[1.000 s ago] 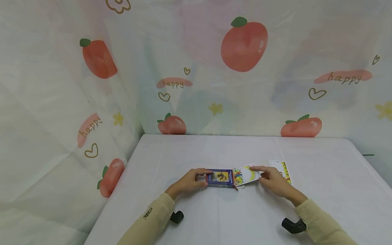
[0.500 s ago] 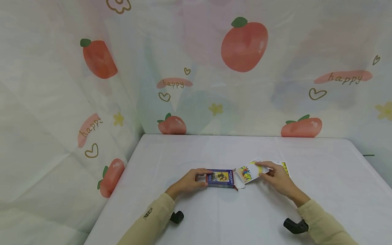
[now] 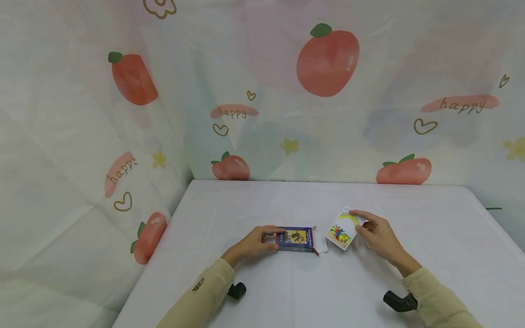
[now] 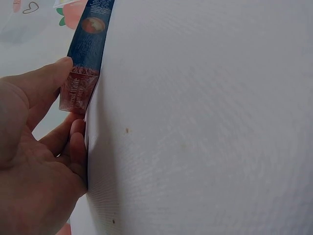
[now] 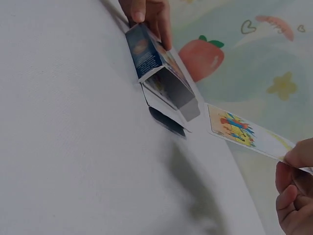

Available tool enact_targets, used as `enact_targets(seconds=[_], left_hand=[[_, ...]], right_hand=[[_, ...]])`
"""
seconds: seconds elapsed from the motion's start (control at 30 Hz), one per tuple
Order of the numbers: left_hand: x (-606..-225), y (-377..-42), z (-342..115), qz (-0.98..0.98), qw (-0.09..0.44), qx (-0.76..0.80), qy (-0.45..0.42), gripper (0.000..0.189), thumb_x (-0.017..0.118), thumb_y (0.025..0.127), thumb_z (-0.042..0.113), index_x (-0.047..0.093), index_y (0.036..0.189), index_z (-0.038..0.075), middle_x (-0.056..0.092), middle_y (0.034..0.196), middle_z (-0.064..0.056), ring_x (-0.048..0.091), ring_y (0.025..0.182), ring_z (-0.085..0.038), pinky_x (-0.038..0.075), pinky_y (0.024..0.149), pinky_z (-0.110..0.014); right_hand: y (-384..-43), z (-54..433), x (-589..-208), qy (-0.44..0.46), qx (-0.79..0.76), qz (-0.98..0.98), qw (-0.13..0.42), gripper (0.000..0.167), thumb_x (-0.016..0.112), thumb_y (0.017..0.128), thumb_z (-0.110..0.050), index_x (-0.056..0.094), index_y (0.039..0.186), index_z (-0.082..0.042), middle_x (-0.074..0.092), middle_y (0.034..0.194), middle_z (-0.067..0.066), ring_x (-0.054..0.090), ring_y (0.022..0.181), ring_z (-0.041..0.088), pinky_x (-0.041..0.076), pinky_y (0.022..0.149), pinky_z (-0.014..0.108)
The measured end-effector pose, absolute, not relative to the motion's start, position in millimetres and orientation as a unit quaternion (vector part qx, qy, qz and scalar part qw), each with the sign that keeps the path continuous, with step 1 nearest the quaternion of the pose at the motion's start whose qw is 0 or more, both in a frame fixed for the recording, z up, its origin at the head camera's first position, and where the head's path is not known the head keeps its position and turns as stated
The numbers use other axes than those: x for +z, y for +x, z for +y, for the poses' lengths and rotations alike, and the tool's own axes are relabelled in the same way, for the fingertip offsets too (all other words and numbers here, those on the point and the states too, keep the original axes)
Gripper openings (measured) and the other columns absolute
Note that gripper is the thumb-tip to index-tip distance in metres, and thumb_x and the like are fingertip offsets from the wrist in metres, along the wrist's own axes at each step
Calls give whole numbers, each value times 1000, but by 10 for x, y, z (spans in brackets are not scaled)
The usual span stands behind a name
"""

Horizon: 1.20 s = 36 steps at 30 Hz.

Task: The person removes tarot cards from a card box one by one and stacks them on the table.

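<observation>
A dark blue card box (image 3: pixel 294 239) with a picture on top lies on the white table, its end flap open toward the right. My left hand (image 3: pixel 251 243) grips its closed end; the left wrist view shows the thumb on the red end (image 4: pixel 78 91) of the box. In the right wrist view, the box's open mouth (image 5: pixel 168 88) faces the camera. To the right of the box, my right hand (image 3: pixel 380 238) pinches a thin white-edged card (image 3: pixel 342 231) with a colourful figure and yellow arc, tilted and apart from the box. The card pile seen earlier is hidden behind this hand.
The white flap (image 3: pixel 321 242) of the box sticks out over the tablecloth (image 3: pixel 262 200). Behind the table hangs a cloth backdrop (image 3: pixel 262 59) with printed fruit. Black curved pieces (image 3: pixel 399 302) show beside both sleeves.
My right hand has drawn the card out of the box's open end, moving it rightward and turning it more upright. My left hand and the box have stayed in place.
</observation>
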<state>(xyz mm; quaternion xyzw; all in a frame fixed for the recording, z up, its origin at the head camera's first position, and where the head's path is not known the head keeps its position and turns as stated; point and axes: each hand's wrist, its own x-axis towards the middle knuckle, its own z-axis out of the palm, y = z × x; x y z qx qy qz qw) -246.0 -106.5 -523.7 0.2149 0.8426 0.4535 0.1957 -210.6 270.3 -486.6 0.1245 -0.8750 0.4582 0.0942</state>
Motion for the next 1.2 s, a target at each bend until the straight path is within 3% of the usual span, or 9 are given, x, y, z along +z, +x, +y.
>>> enact_targets(seconds=[0.23, 0.37, 0.67, 1.0, 1.2], left_hand=[[-5238, -2464, -1067, 843, 193, 451, 220, 49, 73, 94, 18, 62, 140, 29, 46, 158, -7, 43, 147, -33, 33, 122, -52], [-5238, -2466, -1071, 841, 193, 454, 221, 49, 73, 94, 17, 62, 140, 28, 46, 158, -8, 43, 146, -34, 33, 123, -51], [-5199, -2452, -1062, 843, 197, 451, 215, 48, 73, 94, 18, 62, 140, 29, 46, 158, -7, 43, 147, -33, 32, 123, -50], [-5202, -2453, -1061, 844, 195, 451, 216, 48, 73, 94, 18, 62, 139, 29, 46, 158, -7, 43, 147, -33, 33, 123, -51], [-5213, -2459, -1062, 845, 193, 449, 216, 48, 73, 94, 19, 62, 139, 29, 46, 158, -7, 44, 146, -34, 33, 123, -51]], right_hand=[[-2104, 2791, -4808, 113, 469, -869, 112, 37, 57, 99, 1, 59, 135, 2, 61, 117, 11, 51, 81, 1, 46, 58, 17], [-2121, 2848, -4815, 101, 453, -880, 104, 37, 54, 101, -3, 58, 138, 0, 58, 129, 19, 49, 87, -2, 46, 67, 13], [-2147, 2934, -4802, 78, 444, -888, 85, 39, 52, 102, -3, 56, 140, -1, 55, 139, 24, 46, 92, -7, 46, 70, 11], [-2179, 3063, -4791, 54, 446, -890, 80, 44, 46, 101, 0, 52, 144, 0, 52, 139, 26, 42, 91, -1, 44, 65, 12], [-2221, 3143, -4793, 43, 437, -895, 77, 45, 44, 101, 0, 51, 145, -1, 50, 142, 29, 41, 91, 0, 41, 69, 8]])
